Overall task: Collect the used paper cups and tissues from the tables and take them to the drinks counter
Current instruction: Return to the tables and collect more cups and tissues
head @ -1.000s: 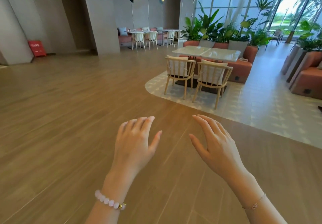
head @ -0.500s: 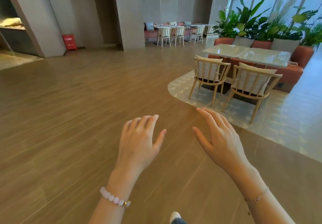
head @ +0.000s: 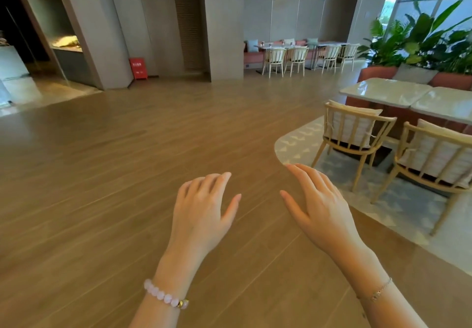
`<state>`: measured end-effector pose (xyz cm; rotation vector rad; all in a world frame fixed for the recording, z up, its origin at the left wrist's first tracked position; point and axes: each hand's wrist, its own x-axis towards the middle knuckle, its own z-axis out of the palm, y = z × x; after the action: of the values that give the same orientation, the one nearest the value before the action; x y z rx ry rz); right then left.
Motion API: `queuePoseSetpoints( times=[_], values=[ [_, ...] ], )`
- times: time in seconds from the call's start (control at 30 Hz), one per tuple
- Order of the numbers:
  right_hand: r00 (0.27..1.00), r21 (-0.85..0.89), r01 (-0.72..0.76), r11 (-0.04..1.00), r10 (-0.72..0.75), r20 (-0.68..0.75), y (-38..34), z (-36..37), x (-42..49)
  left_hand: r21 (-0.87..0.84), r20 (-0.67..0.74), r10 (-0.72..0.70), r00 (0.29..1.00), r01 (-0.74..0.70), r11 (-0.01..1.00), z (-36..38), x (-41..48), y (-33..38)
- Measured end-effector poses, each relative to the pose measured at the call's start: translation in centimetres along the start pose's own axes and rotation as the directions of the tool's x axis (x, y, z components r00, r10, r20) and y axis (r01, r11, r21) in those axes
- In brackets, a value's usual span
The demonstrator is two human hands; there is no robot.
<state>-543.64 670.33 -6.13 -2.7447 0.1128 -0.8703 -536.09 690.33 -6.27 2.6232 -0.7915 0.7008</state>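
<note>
My left hand (head: 201,210) and my right hand (head: 320,207) hover side by side over the wooden floor, palms down, fingers relaxed and holding nothing. Small cups (head: 263,44) stand on the far tables (head: 278,46) against the back wall, too small to make out in detail. The near white tables (head: 383,92) at the right show bare tops. A counter (head: 11,62) shows at the far left edge. No tissues are visible.
Two wooden chairs (head: 355,133) with cushions stand on a pale rug at the right. Grey pillars (head: 222,23) rise at the back, with a red box (head: 138,68) on the floor beside one. Large plants (head: 421,41) fill the right corner. Wooden floor stretches ahead.
The view has swung left: the near tables and chairs slid to the right edge, and the left alcove and counter came into sight. Both hands keep the same pose.
</note>
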Motion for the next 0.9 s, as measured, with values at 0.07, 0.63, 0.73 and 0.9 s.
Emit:
queuePoseSetpoints(
  times=[0.07, 0.63, 0.73, 0.9],
  values=[
    [1.000, 0.001, 0.013, 1.000, -0.013, 0.007, 1.3, 1.9, 3.3, 0.010, 0.005, -0.011, 1.000, 0.011, 1.000, 1.9, 3.1, -1.2],
    [0.998, -0.056, -0.059, 0.997, 0.057, -0.033, 9.6, 22.0, 33.7, -0.020, -0.006, 0.077, 0.997, -0.077, 0.997, 19.2, 35.1, -16.0],
    [0.996, -0.058, -0.078, 0.995, 0.075, -0.046, 10.8, 24.9, 39.2, -0.033, -0.004, 0.083, 0.997, -0.083, 0.996, 21.7, 40.4, -18.6],
    [0.997, -0.059, -0.066, 0.996, 0.062, -0.052, 13.0, 29.1, 46.4, -0.051, 0.005, 0.078, 0.997, -0.077, 0.996, 25.7, 47.1, -21.9]
  ],
)
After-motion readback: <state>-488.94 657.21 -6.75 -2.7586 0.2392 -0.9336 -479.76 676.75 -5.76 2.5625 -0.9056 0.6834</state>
